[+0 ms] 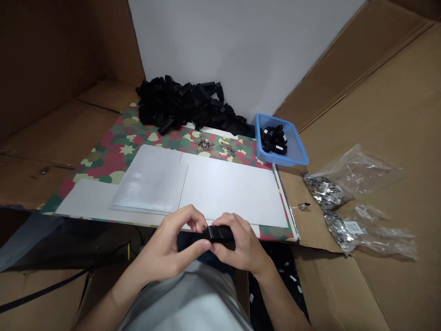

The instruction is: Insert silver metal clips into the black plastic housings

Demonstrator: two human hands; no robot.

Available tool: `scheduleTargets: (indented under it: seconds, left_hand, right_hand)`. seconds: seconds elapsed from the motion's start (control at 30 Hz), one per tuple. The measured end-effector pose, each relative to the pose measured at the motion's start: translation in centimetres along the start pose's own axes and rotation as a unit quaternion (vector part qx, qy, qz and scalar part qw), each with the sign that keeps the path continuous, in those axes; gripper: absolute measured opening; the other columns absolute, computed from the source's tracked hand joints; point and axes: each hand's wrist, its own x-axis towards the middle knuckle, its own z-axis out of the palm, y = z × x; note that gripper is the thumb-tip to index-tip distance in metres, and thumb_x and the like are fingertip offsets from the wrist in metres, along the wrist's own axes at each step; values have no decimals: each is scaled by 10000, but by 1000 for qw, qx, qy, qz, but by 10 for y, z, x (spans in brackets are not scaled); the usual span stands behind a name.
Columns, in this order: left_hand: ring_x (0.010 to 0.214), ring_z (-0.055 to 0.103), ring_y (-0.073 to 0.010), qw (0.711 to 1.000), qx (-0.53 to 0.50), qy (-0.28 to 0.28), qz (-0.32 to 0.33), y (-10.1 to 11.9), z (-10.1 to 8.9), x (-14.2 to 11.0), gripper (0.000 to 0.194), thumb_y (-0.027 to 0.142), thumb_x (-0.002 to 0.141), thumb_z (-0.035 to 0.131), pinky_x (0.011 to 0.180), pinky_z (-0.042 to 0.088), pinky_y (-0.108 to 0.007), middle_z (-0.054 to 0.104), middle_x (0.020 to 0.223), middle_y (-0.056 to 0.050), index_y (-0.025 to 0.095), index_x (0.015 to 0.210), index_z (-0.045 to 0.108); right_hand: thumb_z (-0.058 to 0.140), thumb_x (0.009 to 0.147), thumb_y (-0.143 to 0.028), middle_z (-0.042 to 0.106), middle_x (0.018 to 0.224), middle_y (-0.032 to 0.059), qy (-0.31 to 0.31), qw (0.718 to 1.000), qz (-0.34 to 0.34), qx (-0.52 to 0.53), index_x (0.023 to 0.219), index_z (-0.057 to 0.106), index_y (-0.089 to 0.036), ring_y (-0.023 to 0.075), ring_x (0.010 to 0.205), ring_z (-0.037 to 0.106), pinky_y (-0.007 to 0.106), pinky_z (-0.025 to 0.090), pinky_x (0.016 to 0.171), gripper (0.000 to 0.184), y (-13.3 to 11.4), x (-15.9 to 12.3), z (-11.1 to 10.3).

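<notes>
A long, squared-off black plastic block (217, 233) sits at six o'clock, lying roughly level and pinched between the left hand (168, 248) and the right hand (239, 243). A heap of similar black blocks (179, 103) lies jumbled at twelve o'clock.

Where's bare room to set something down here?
The white sheets offer free room, bordered by the small metal parts behind and the left hand and right hand in front. It is crowded at the black plastic pieces and blue basket.
</notes>
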Motion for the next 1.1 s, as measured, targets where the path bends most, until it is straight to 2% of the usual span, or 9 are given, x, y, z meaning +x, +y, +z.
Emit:
scheduleTargets:
  seconds: [0.4, 0.5, 0.57, 0.63, 0.67, 0.73, 0.8, 0.83, 1.1]
  left_hand:
    - [737, 501, -119, 992, 108, 64, 29, 2, 12, -6, 71, 156, 889, 554, 683, 409, -241, 533, 805, 20, 206, 902, 505]
    - [726, 510, -117, 992, 102, 76, 13, 2, 15, -5, 75, 155, 884, 565, 679, 413, -238, 539, 789, 26, 209, 880, 512]
    - [711, 511, -117, 994, 81, 71, 8, 2, 12, -5, 79, 182, 881, 582, 668, 415, -237, 543, 772, 30, 210, 852, 515]
    - [743, 523, -124, 998, 53, 36, 13, 2, 6, -6, 71, 223, 881, 603, 693, 425, -240, 555, 802, 28, 219, 897, 534]
    - [780, 533, -129, 999, 43, 12, 20, 2, 3, -6, 103, 238, 883, 610, 723, 431, -243, 561, 839, 25, 230, 963, 547]
    - [865, 544, -137, 998, 44, -28, 40, 3, -5, -5, 252, 240, 893, 611, 790, 434, -248, 563, 934, 14, 269, 1133, 541]
    - [905, 546, -135, 995, 61, -45, 64, 3, -9, -4, 353, 208, 908, 596, 819, 432, -243, 556, 988, 7, 305, 1238, 515]
    - [905, 548, -130, 994, 67, -49, 72, 3, -10, -4, 365, 192, 914, 588, 818, 434, -237, 555, 994, 7, 315, 1250, 518]
    - [868, 558, -119, 991, 64, -52, 104, 4, -8, -3, 241, 124, 902, 585, 778, 454, -222, 550, 971, -6, 248, 1108, 590]
  right_hand:
    - [587, 836, -262, 647, 799, 23, 42, 996, -15, -72, 1004, 473, -248, 192, 679, 618, 328, 502, 645, 203, 3, -1, 5]
    - [604, 831, -282, 645, 887, 31, 4, 999, 17, -27, 1048, 477, -243, 189, 756, 631, 331, 506, 697, 254, 7, -4, 1]
    - [659, 786, -327, 630, 965, 40, -27, 997, 48, 56, 1076, 470, -245, 189, 809, 629, 330, 505, 714, 356, 10, -5, -3]
    - [691, 758, -359, 625, 949, 31, -49, 975, 93, 194, 1057, 478, -243, 174, 795, 622, 303, 503, 678, 385, 14, -7, -7]
    - [692, 764, -373, 631, 897, 16, -60, 951, 121, 277, 1036, 484, -241, 151, 726, 612, 269, 493, 617, 367, 15, -8, -8]
    - [676, 792, -412, 649, 787, -13, -89, 881, 172, 432, 1011, 492, -233, 89, 523, 536, 191, 413, 462, 338, 17, -8, -9]
    - [677, 798, -442, 669, 732, -25, -118, 821, 196, 524, 1007, 495, -222, 41, 388, 422, 146, 306, 365, 354, 18, -9, -7]
    - [687, 791, -446, 678, 731, -24, -129, 805, 200, 544, 1004, 499, -217, 29, 366, 398, 135, 283, 348, 365, 18, -9, -6]
    - [712, 772, -451, 696, 695, -16, -158, 780, 223, 563, 958, 543, -188, 25, 350, 421, 115, 285, 308, 364, 15, -6, -2]
